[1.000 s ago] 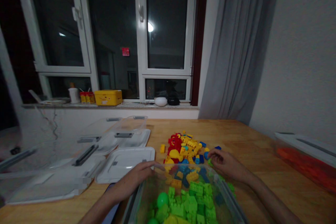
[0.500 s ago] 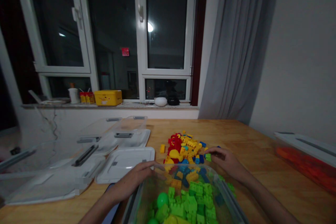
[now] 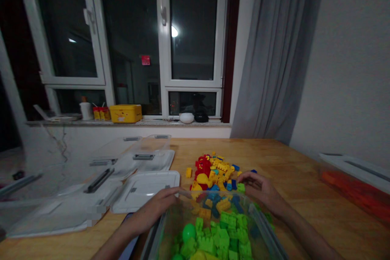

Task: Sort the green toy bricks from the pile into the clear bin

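Observation:
A clear plastic box [image 3: 265,227] with green bricks [image 3: 221,237] and a green ball [image 3: 189,232] in it stands at the bottom centre. My left hand [image 3: 163,205] grips the far left rim of this box. Beyond the box's far right corner is my right hand [image 3: 257,187], its fingers curved and apart, beside a light green brick [image 3: 241,187]; whether they touch it is unclear. Past the box lies a pile of yellow bricks [image 3: 222,166], blue bricks [image 3: 215,189] and red pieces [image 3: 203,165]. More green bricks lie under my right wrist, partly hidden.
White lids [image 3: 146,191] and clear boxes [image 3: 152,144] cover the table's left side. A lidded box with orange-red contents [image 3: 356,193] sits at the right edge. On the windowsill are a yellow box [image 3: 125,113] and bowls [image 3: 186,118].
My right hand has shifted slightly, with its fingers curling a little nearer the light green brick. My left hand and the box have stayed in place.

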A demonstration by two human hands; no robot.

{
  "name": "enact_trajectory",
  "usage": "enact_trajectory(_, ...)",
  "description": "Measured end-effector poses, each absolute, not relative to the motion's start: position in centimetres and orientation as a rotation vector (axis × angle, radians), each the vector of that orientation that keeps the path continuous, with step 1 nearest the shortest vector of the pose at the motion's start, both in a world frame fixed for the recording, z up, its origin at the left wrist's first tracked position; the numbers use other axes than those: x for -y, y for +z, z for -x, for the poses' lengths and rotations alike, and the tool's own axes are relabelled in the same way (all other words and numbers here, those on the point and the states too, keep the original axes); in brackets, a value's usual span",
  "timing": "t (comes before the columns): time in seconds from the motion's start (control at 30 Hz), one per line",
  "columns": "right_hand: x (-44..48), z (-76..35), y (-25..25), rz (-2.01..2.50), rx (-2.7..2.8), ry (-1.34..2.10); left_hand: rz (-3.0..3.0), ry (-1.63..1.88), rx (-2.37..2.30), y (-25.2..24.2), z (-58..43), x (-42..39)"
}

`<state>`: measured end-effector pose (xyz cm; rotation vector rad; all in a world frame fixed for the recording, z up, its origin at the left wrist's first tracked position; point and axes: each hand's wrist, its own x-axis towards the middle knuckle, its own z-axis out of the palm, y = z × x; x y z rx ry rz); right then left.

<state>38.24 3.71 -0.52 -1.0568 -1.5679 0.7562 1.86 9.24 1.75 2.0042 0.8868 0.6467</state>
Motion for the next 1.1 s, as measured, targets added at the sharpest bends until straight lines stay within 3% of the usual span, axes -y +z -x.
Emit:
enact_trajectory(0.43,-1.9,-35.6,0.6,0.853,1.845,0.816,-1.998,0.642,-0.842,2.8,-2.3,-8.6)
enact_trajectory(0.6,-1.9,-35.5,1.0,1.047,1.727,0.847,-1.994,0.657,-0.855,2.5,-2.1,-8.8)
enact_trajectory(0.87,-4.4,-38.0,-1.1,1.357,1.809,0.372,-1.990,0.615,-0.881,2.8,-2.4,-8.5)
enact_trajectory(1.1,-6.0,-38.7,-4.4,1.268,2.010,0.405,-2.037,0.628,-0.882,2.6,-2.2,-8.7)
